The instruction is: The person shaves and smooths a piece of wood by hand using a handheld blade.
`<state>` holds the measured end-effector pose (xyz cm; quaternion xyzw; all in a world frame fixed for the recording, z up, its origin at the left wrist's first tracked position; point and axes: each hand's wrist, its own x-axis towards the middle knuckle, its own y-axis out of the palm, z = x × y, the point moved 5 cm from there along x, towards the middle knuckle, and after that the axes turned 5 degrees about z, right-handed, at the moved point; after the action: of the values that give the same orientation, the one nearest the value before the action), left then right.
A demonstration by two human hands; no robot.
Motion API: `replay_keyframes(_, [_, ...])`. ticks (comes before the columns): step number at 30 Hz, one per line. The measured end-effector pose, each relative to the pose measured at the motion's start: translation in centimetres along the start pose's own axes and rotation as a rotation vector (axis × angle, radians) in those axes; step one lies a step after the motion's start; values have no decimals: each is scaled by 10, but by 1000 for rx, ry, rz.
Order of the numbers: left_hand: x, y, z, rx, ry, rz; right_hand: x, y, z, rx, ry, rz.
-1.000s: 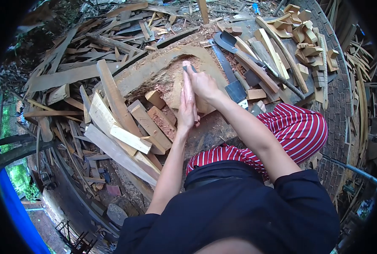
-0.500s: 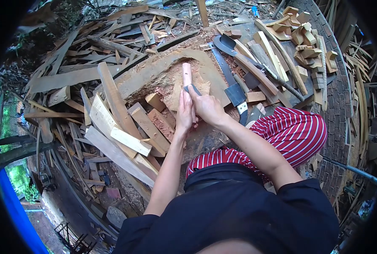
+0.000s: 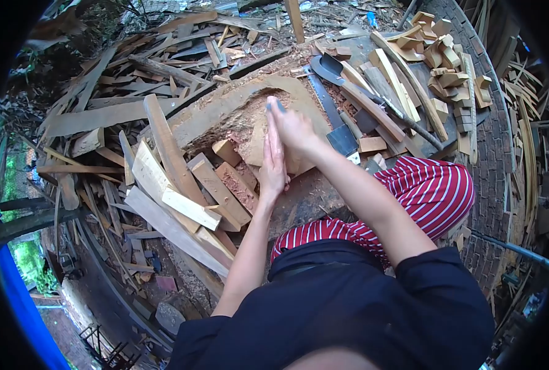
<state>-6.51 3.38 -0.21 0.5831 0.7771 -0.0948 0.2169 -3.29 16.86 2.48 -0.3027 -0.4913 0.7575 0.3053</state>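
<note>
We've got the hollowed slab (image 3: 203, 111) up front, left hand (image 3: 274, 168) gripping and right hand (image 3: 294, 129) leaning over a reddish stick (image 3: 271, 100) above it, the right pinching a half-hidden dark tool (image 3: 279, 107). If the stick rolls, that tool could nick us.

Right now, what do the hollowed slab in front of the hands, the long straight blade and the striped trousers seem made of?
Slab: wood, rough-hewn, with a torn-looking hollow and reddish shavings.

Blade: probably steel, given its thin, flat, dull grey look.

Trousers: soft cloth, shown by loose folds; possibly cotton, but I can't tell.
</note>
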Motion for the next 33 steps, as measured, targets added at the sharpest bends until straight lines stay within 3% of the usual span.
replay_keyframes(2, [2,-3,-5,139,17,-71,15,-2,-2,1,-1,-7])
replay_keyframes(3, [-5,-2,-23,309,-105,-50,6,-4,0,-4,-11,-20])
replay_keyframes(4, [3,-2,-18,303,-96,-55,-5,-5,2,-14,-22,-28])
replay_keyframes(6, [3,2,-11,739,360,-260,-45,-6,9,-72,-84,-8])
replay_keyframes(7, [-1,7,-21,650,184,-148,-45,-17,10,-9,-38,84])
replay_keyframes(9, [2,7,-34,646,102,-134,-38,-22,12,49,2,179])
replay_keyframes(10, [4,6,-34,645,30,-127,-35,-19,13,30,22,162])
replay_keyframes(12, [7,9,-41,675,137,-192,-32,-22,10,-2,31,138])
replay_keyframes(14, [-6,12,-48,835,-24,-95,-48,-25,9,29,14,48])
replay_keyframes(18, [0,13,-37,818,-19,-138,-53,-20,3,13,-22,139])
replay_keyframes(21, [-6,13,-32,873,-81,-135,1,-14,-21,156,82,22])
replay_keyframes(26, [0,11,-31,821,101,-141,-50,-24,8,81,25,66])
replay_keyframes(28, [-2,14,-30,851,-18,-90,-52,-20,7,87,21,13])
replay_keyframes(32, [-1,7,-31,886,17,-177,8,0,-18,126,84,53])
replay_keyframes(33, [0,8,-29,863,50,-176,-9,-6,-10,113,59,30])
